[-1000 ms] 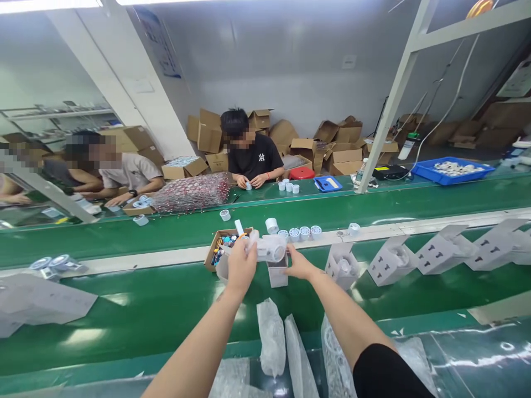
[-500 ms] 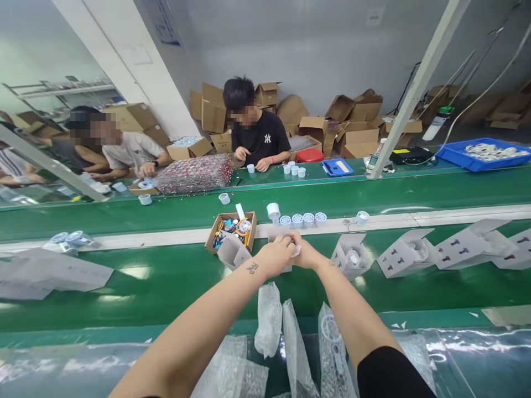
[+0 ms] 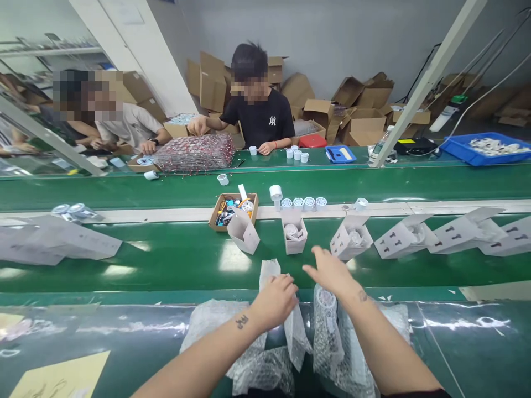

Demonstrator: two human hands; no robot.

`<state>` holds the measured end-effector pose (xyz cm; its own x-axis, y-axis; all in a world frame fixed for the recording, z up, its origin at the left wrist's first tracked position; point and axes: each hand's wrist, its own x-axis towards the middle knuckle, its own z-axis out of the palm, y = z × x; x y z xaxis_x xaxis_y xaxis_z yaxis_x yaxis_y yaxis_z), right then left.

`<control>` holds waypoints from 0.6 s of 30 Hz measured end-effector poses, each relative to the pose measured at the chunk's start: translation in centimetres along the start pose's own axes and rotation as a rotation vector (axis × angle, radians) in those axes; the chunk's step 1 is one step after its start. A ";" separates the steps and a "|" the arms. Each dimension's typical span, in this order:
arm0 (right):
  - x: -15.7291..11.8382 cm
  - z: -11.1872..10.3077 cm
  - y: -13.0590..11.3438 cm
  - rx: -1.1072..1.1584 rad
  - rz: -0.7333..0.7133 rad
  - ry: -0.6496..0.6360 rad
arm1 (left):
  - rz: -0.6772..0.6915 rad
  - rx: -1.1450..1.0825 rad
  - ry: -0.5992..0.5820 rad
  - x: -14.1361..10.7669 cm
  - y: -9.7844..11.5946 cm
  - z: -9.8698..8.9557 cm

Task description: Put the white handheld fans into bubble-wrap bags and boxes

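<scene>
My left hand (image 3: 277,298) is over a bubble-wrapped piece (image 3: 269,268) at the near edge of the green belt, its fingers curled down; what they grip, if anything, is hidden. My right hand (image 3: 328,269) is in the air with thumb and fingers apart, holding nothing. Beyond the hands stands an open white box (image 3: 295,241) with a wrapped item inside. Left of it is another open white box (image 3: 244,232). Nearer me lie a narrow bubble-wrapped piece (image 3: 296,334) and a wrapped white part (image 3: 326,315).
Several open white boxes (image 3: 394,240) line the belt at right; folded white cartons (image 3: 78,237) lie at left. A cardboard tray (image 3: 219,218) of small parts and white round parts (image 3: 309,204) sit behind. Co-workers (image 3: 261,116) sit across.
Both hands have left the middle box and come back toward me. My right hand has opened; my left is now over the wrapped pieces. The co-worker opposite has reached toward the bundle.
</scene>
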<state>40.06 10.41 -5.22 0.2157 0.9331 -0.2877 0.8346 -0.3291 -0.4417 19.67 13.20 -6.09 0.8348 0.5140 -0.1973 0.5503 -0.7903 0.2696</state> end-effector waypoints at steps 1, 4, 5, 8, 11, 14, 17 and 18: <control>-1.2 1.1 -0.1 -0.082 0.067 -0.085 | -0.016 0.014 -0.132 -0.8 0.3 1.7; -3.5 4.3 0.4 -0.165 0.167 -0.231 | -0.083 0.031 -0.396 -2.7 1.2 5.6; -3.9 4.9 0.8 -0.160 0.173 -0.236 | -0.086 0.017 -0.434 -3.4 1.4 6.1; -4.6 4.1 2.3 -0.159 0.164 -0.206 | -0.079 -0.087 -0.496 -5.3 2.0 4.9; -4.8 1.0 2.2 0.004 0.092 -0.046 | -0.169 -0.380 -0.293 -7.0 2.3 1.3; -4.1 -0.9 -1.6 0.513 0.009 0.213 | -0.163 -0.713 0.090 -7.9 2.2 -2.0; -2.5 0.1 -8.1 1.230 0.041 0.314 | -0.119 -0.634 0.505 -8.1 0.6 -4.2; -1.8 0.9 -10.2 1.426 0.060 0.271 | -0.132 -0.550 0.663 -8.1 -0.5 -5.0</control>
<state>30.71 12.00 -0.96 0.4537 0.8579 -0.2413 -0.3480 -0.0788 -0.9342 12.70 11.12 0.03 0.5072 0.8135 0.2846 0.4303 -0.5251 0.7342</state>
